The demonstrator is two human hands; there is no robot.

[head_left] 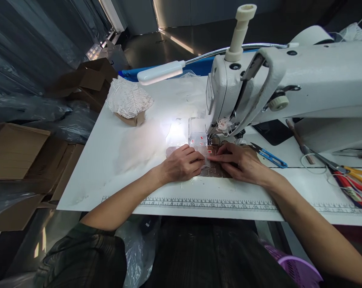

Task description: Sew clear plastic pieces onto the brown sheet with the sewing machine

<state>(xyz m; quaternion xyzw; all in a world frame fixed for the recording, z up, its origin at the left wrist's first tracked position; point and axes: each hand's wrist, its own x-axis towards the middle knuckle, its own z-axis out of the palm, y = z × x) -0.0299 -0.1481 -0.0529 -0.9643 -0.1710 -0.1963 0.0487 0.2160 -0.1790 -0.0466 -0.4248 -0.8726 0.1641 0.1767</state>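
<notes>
A small piece of sheer white fabric [207, 161] lies by the needle area of the white sewing machine [225, 86]. My left hand [185, 163] rests on its left side with curled fingers closed on the fabric. From the right, my right hand [242, 162] reaches in, its fingertips pinching the fabric's edge close to the presser foot [210, 139]; the exact contact is partly hidden. Small red marks [201, 138] show on the clear plate left of the needle. A brownish plate [218, 171] lies beneath my fingers.
White lace [128, 96] is piled at the table's back left. A lamp [161, 73] lights the work spot. Right of my hand lie blue thread snips [269, 155] and orange-handled scissors [345, 170]. A printed ruler [195, 204] runs along the front edge; cardboard boxes [19, 152] stand left.
</notes>
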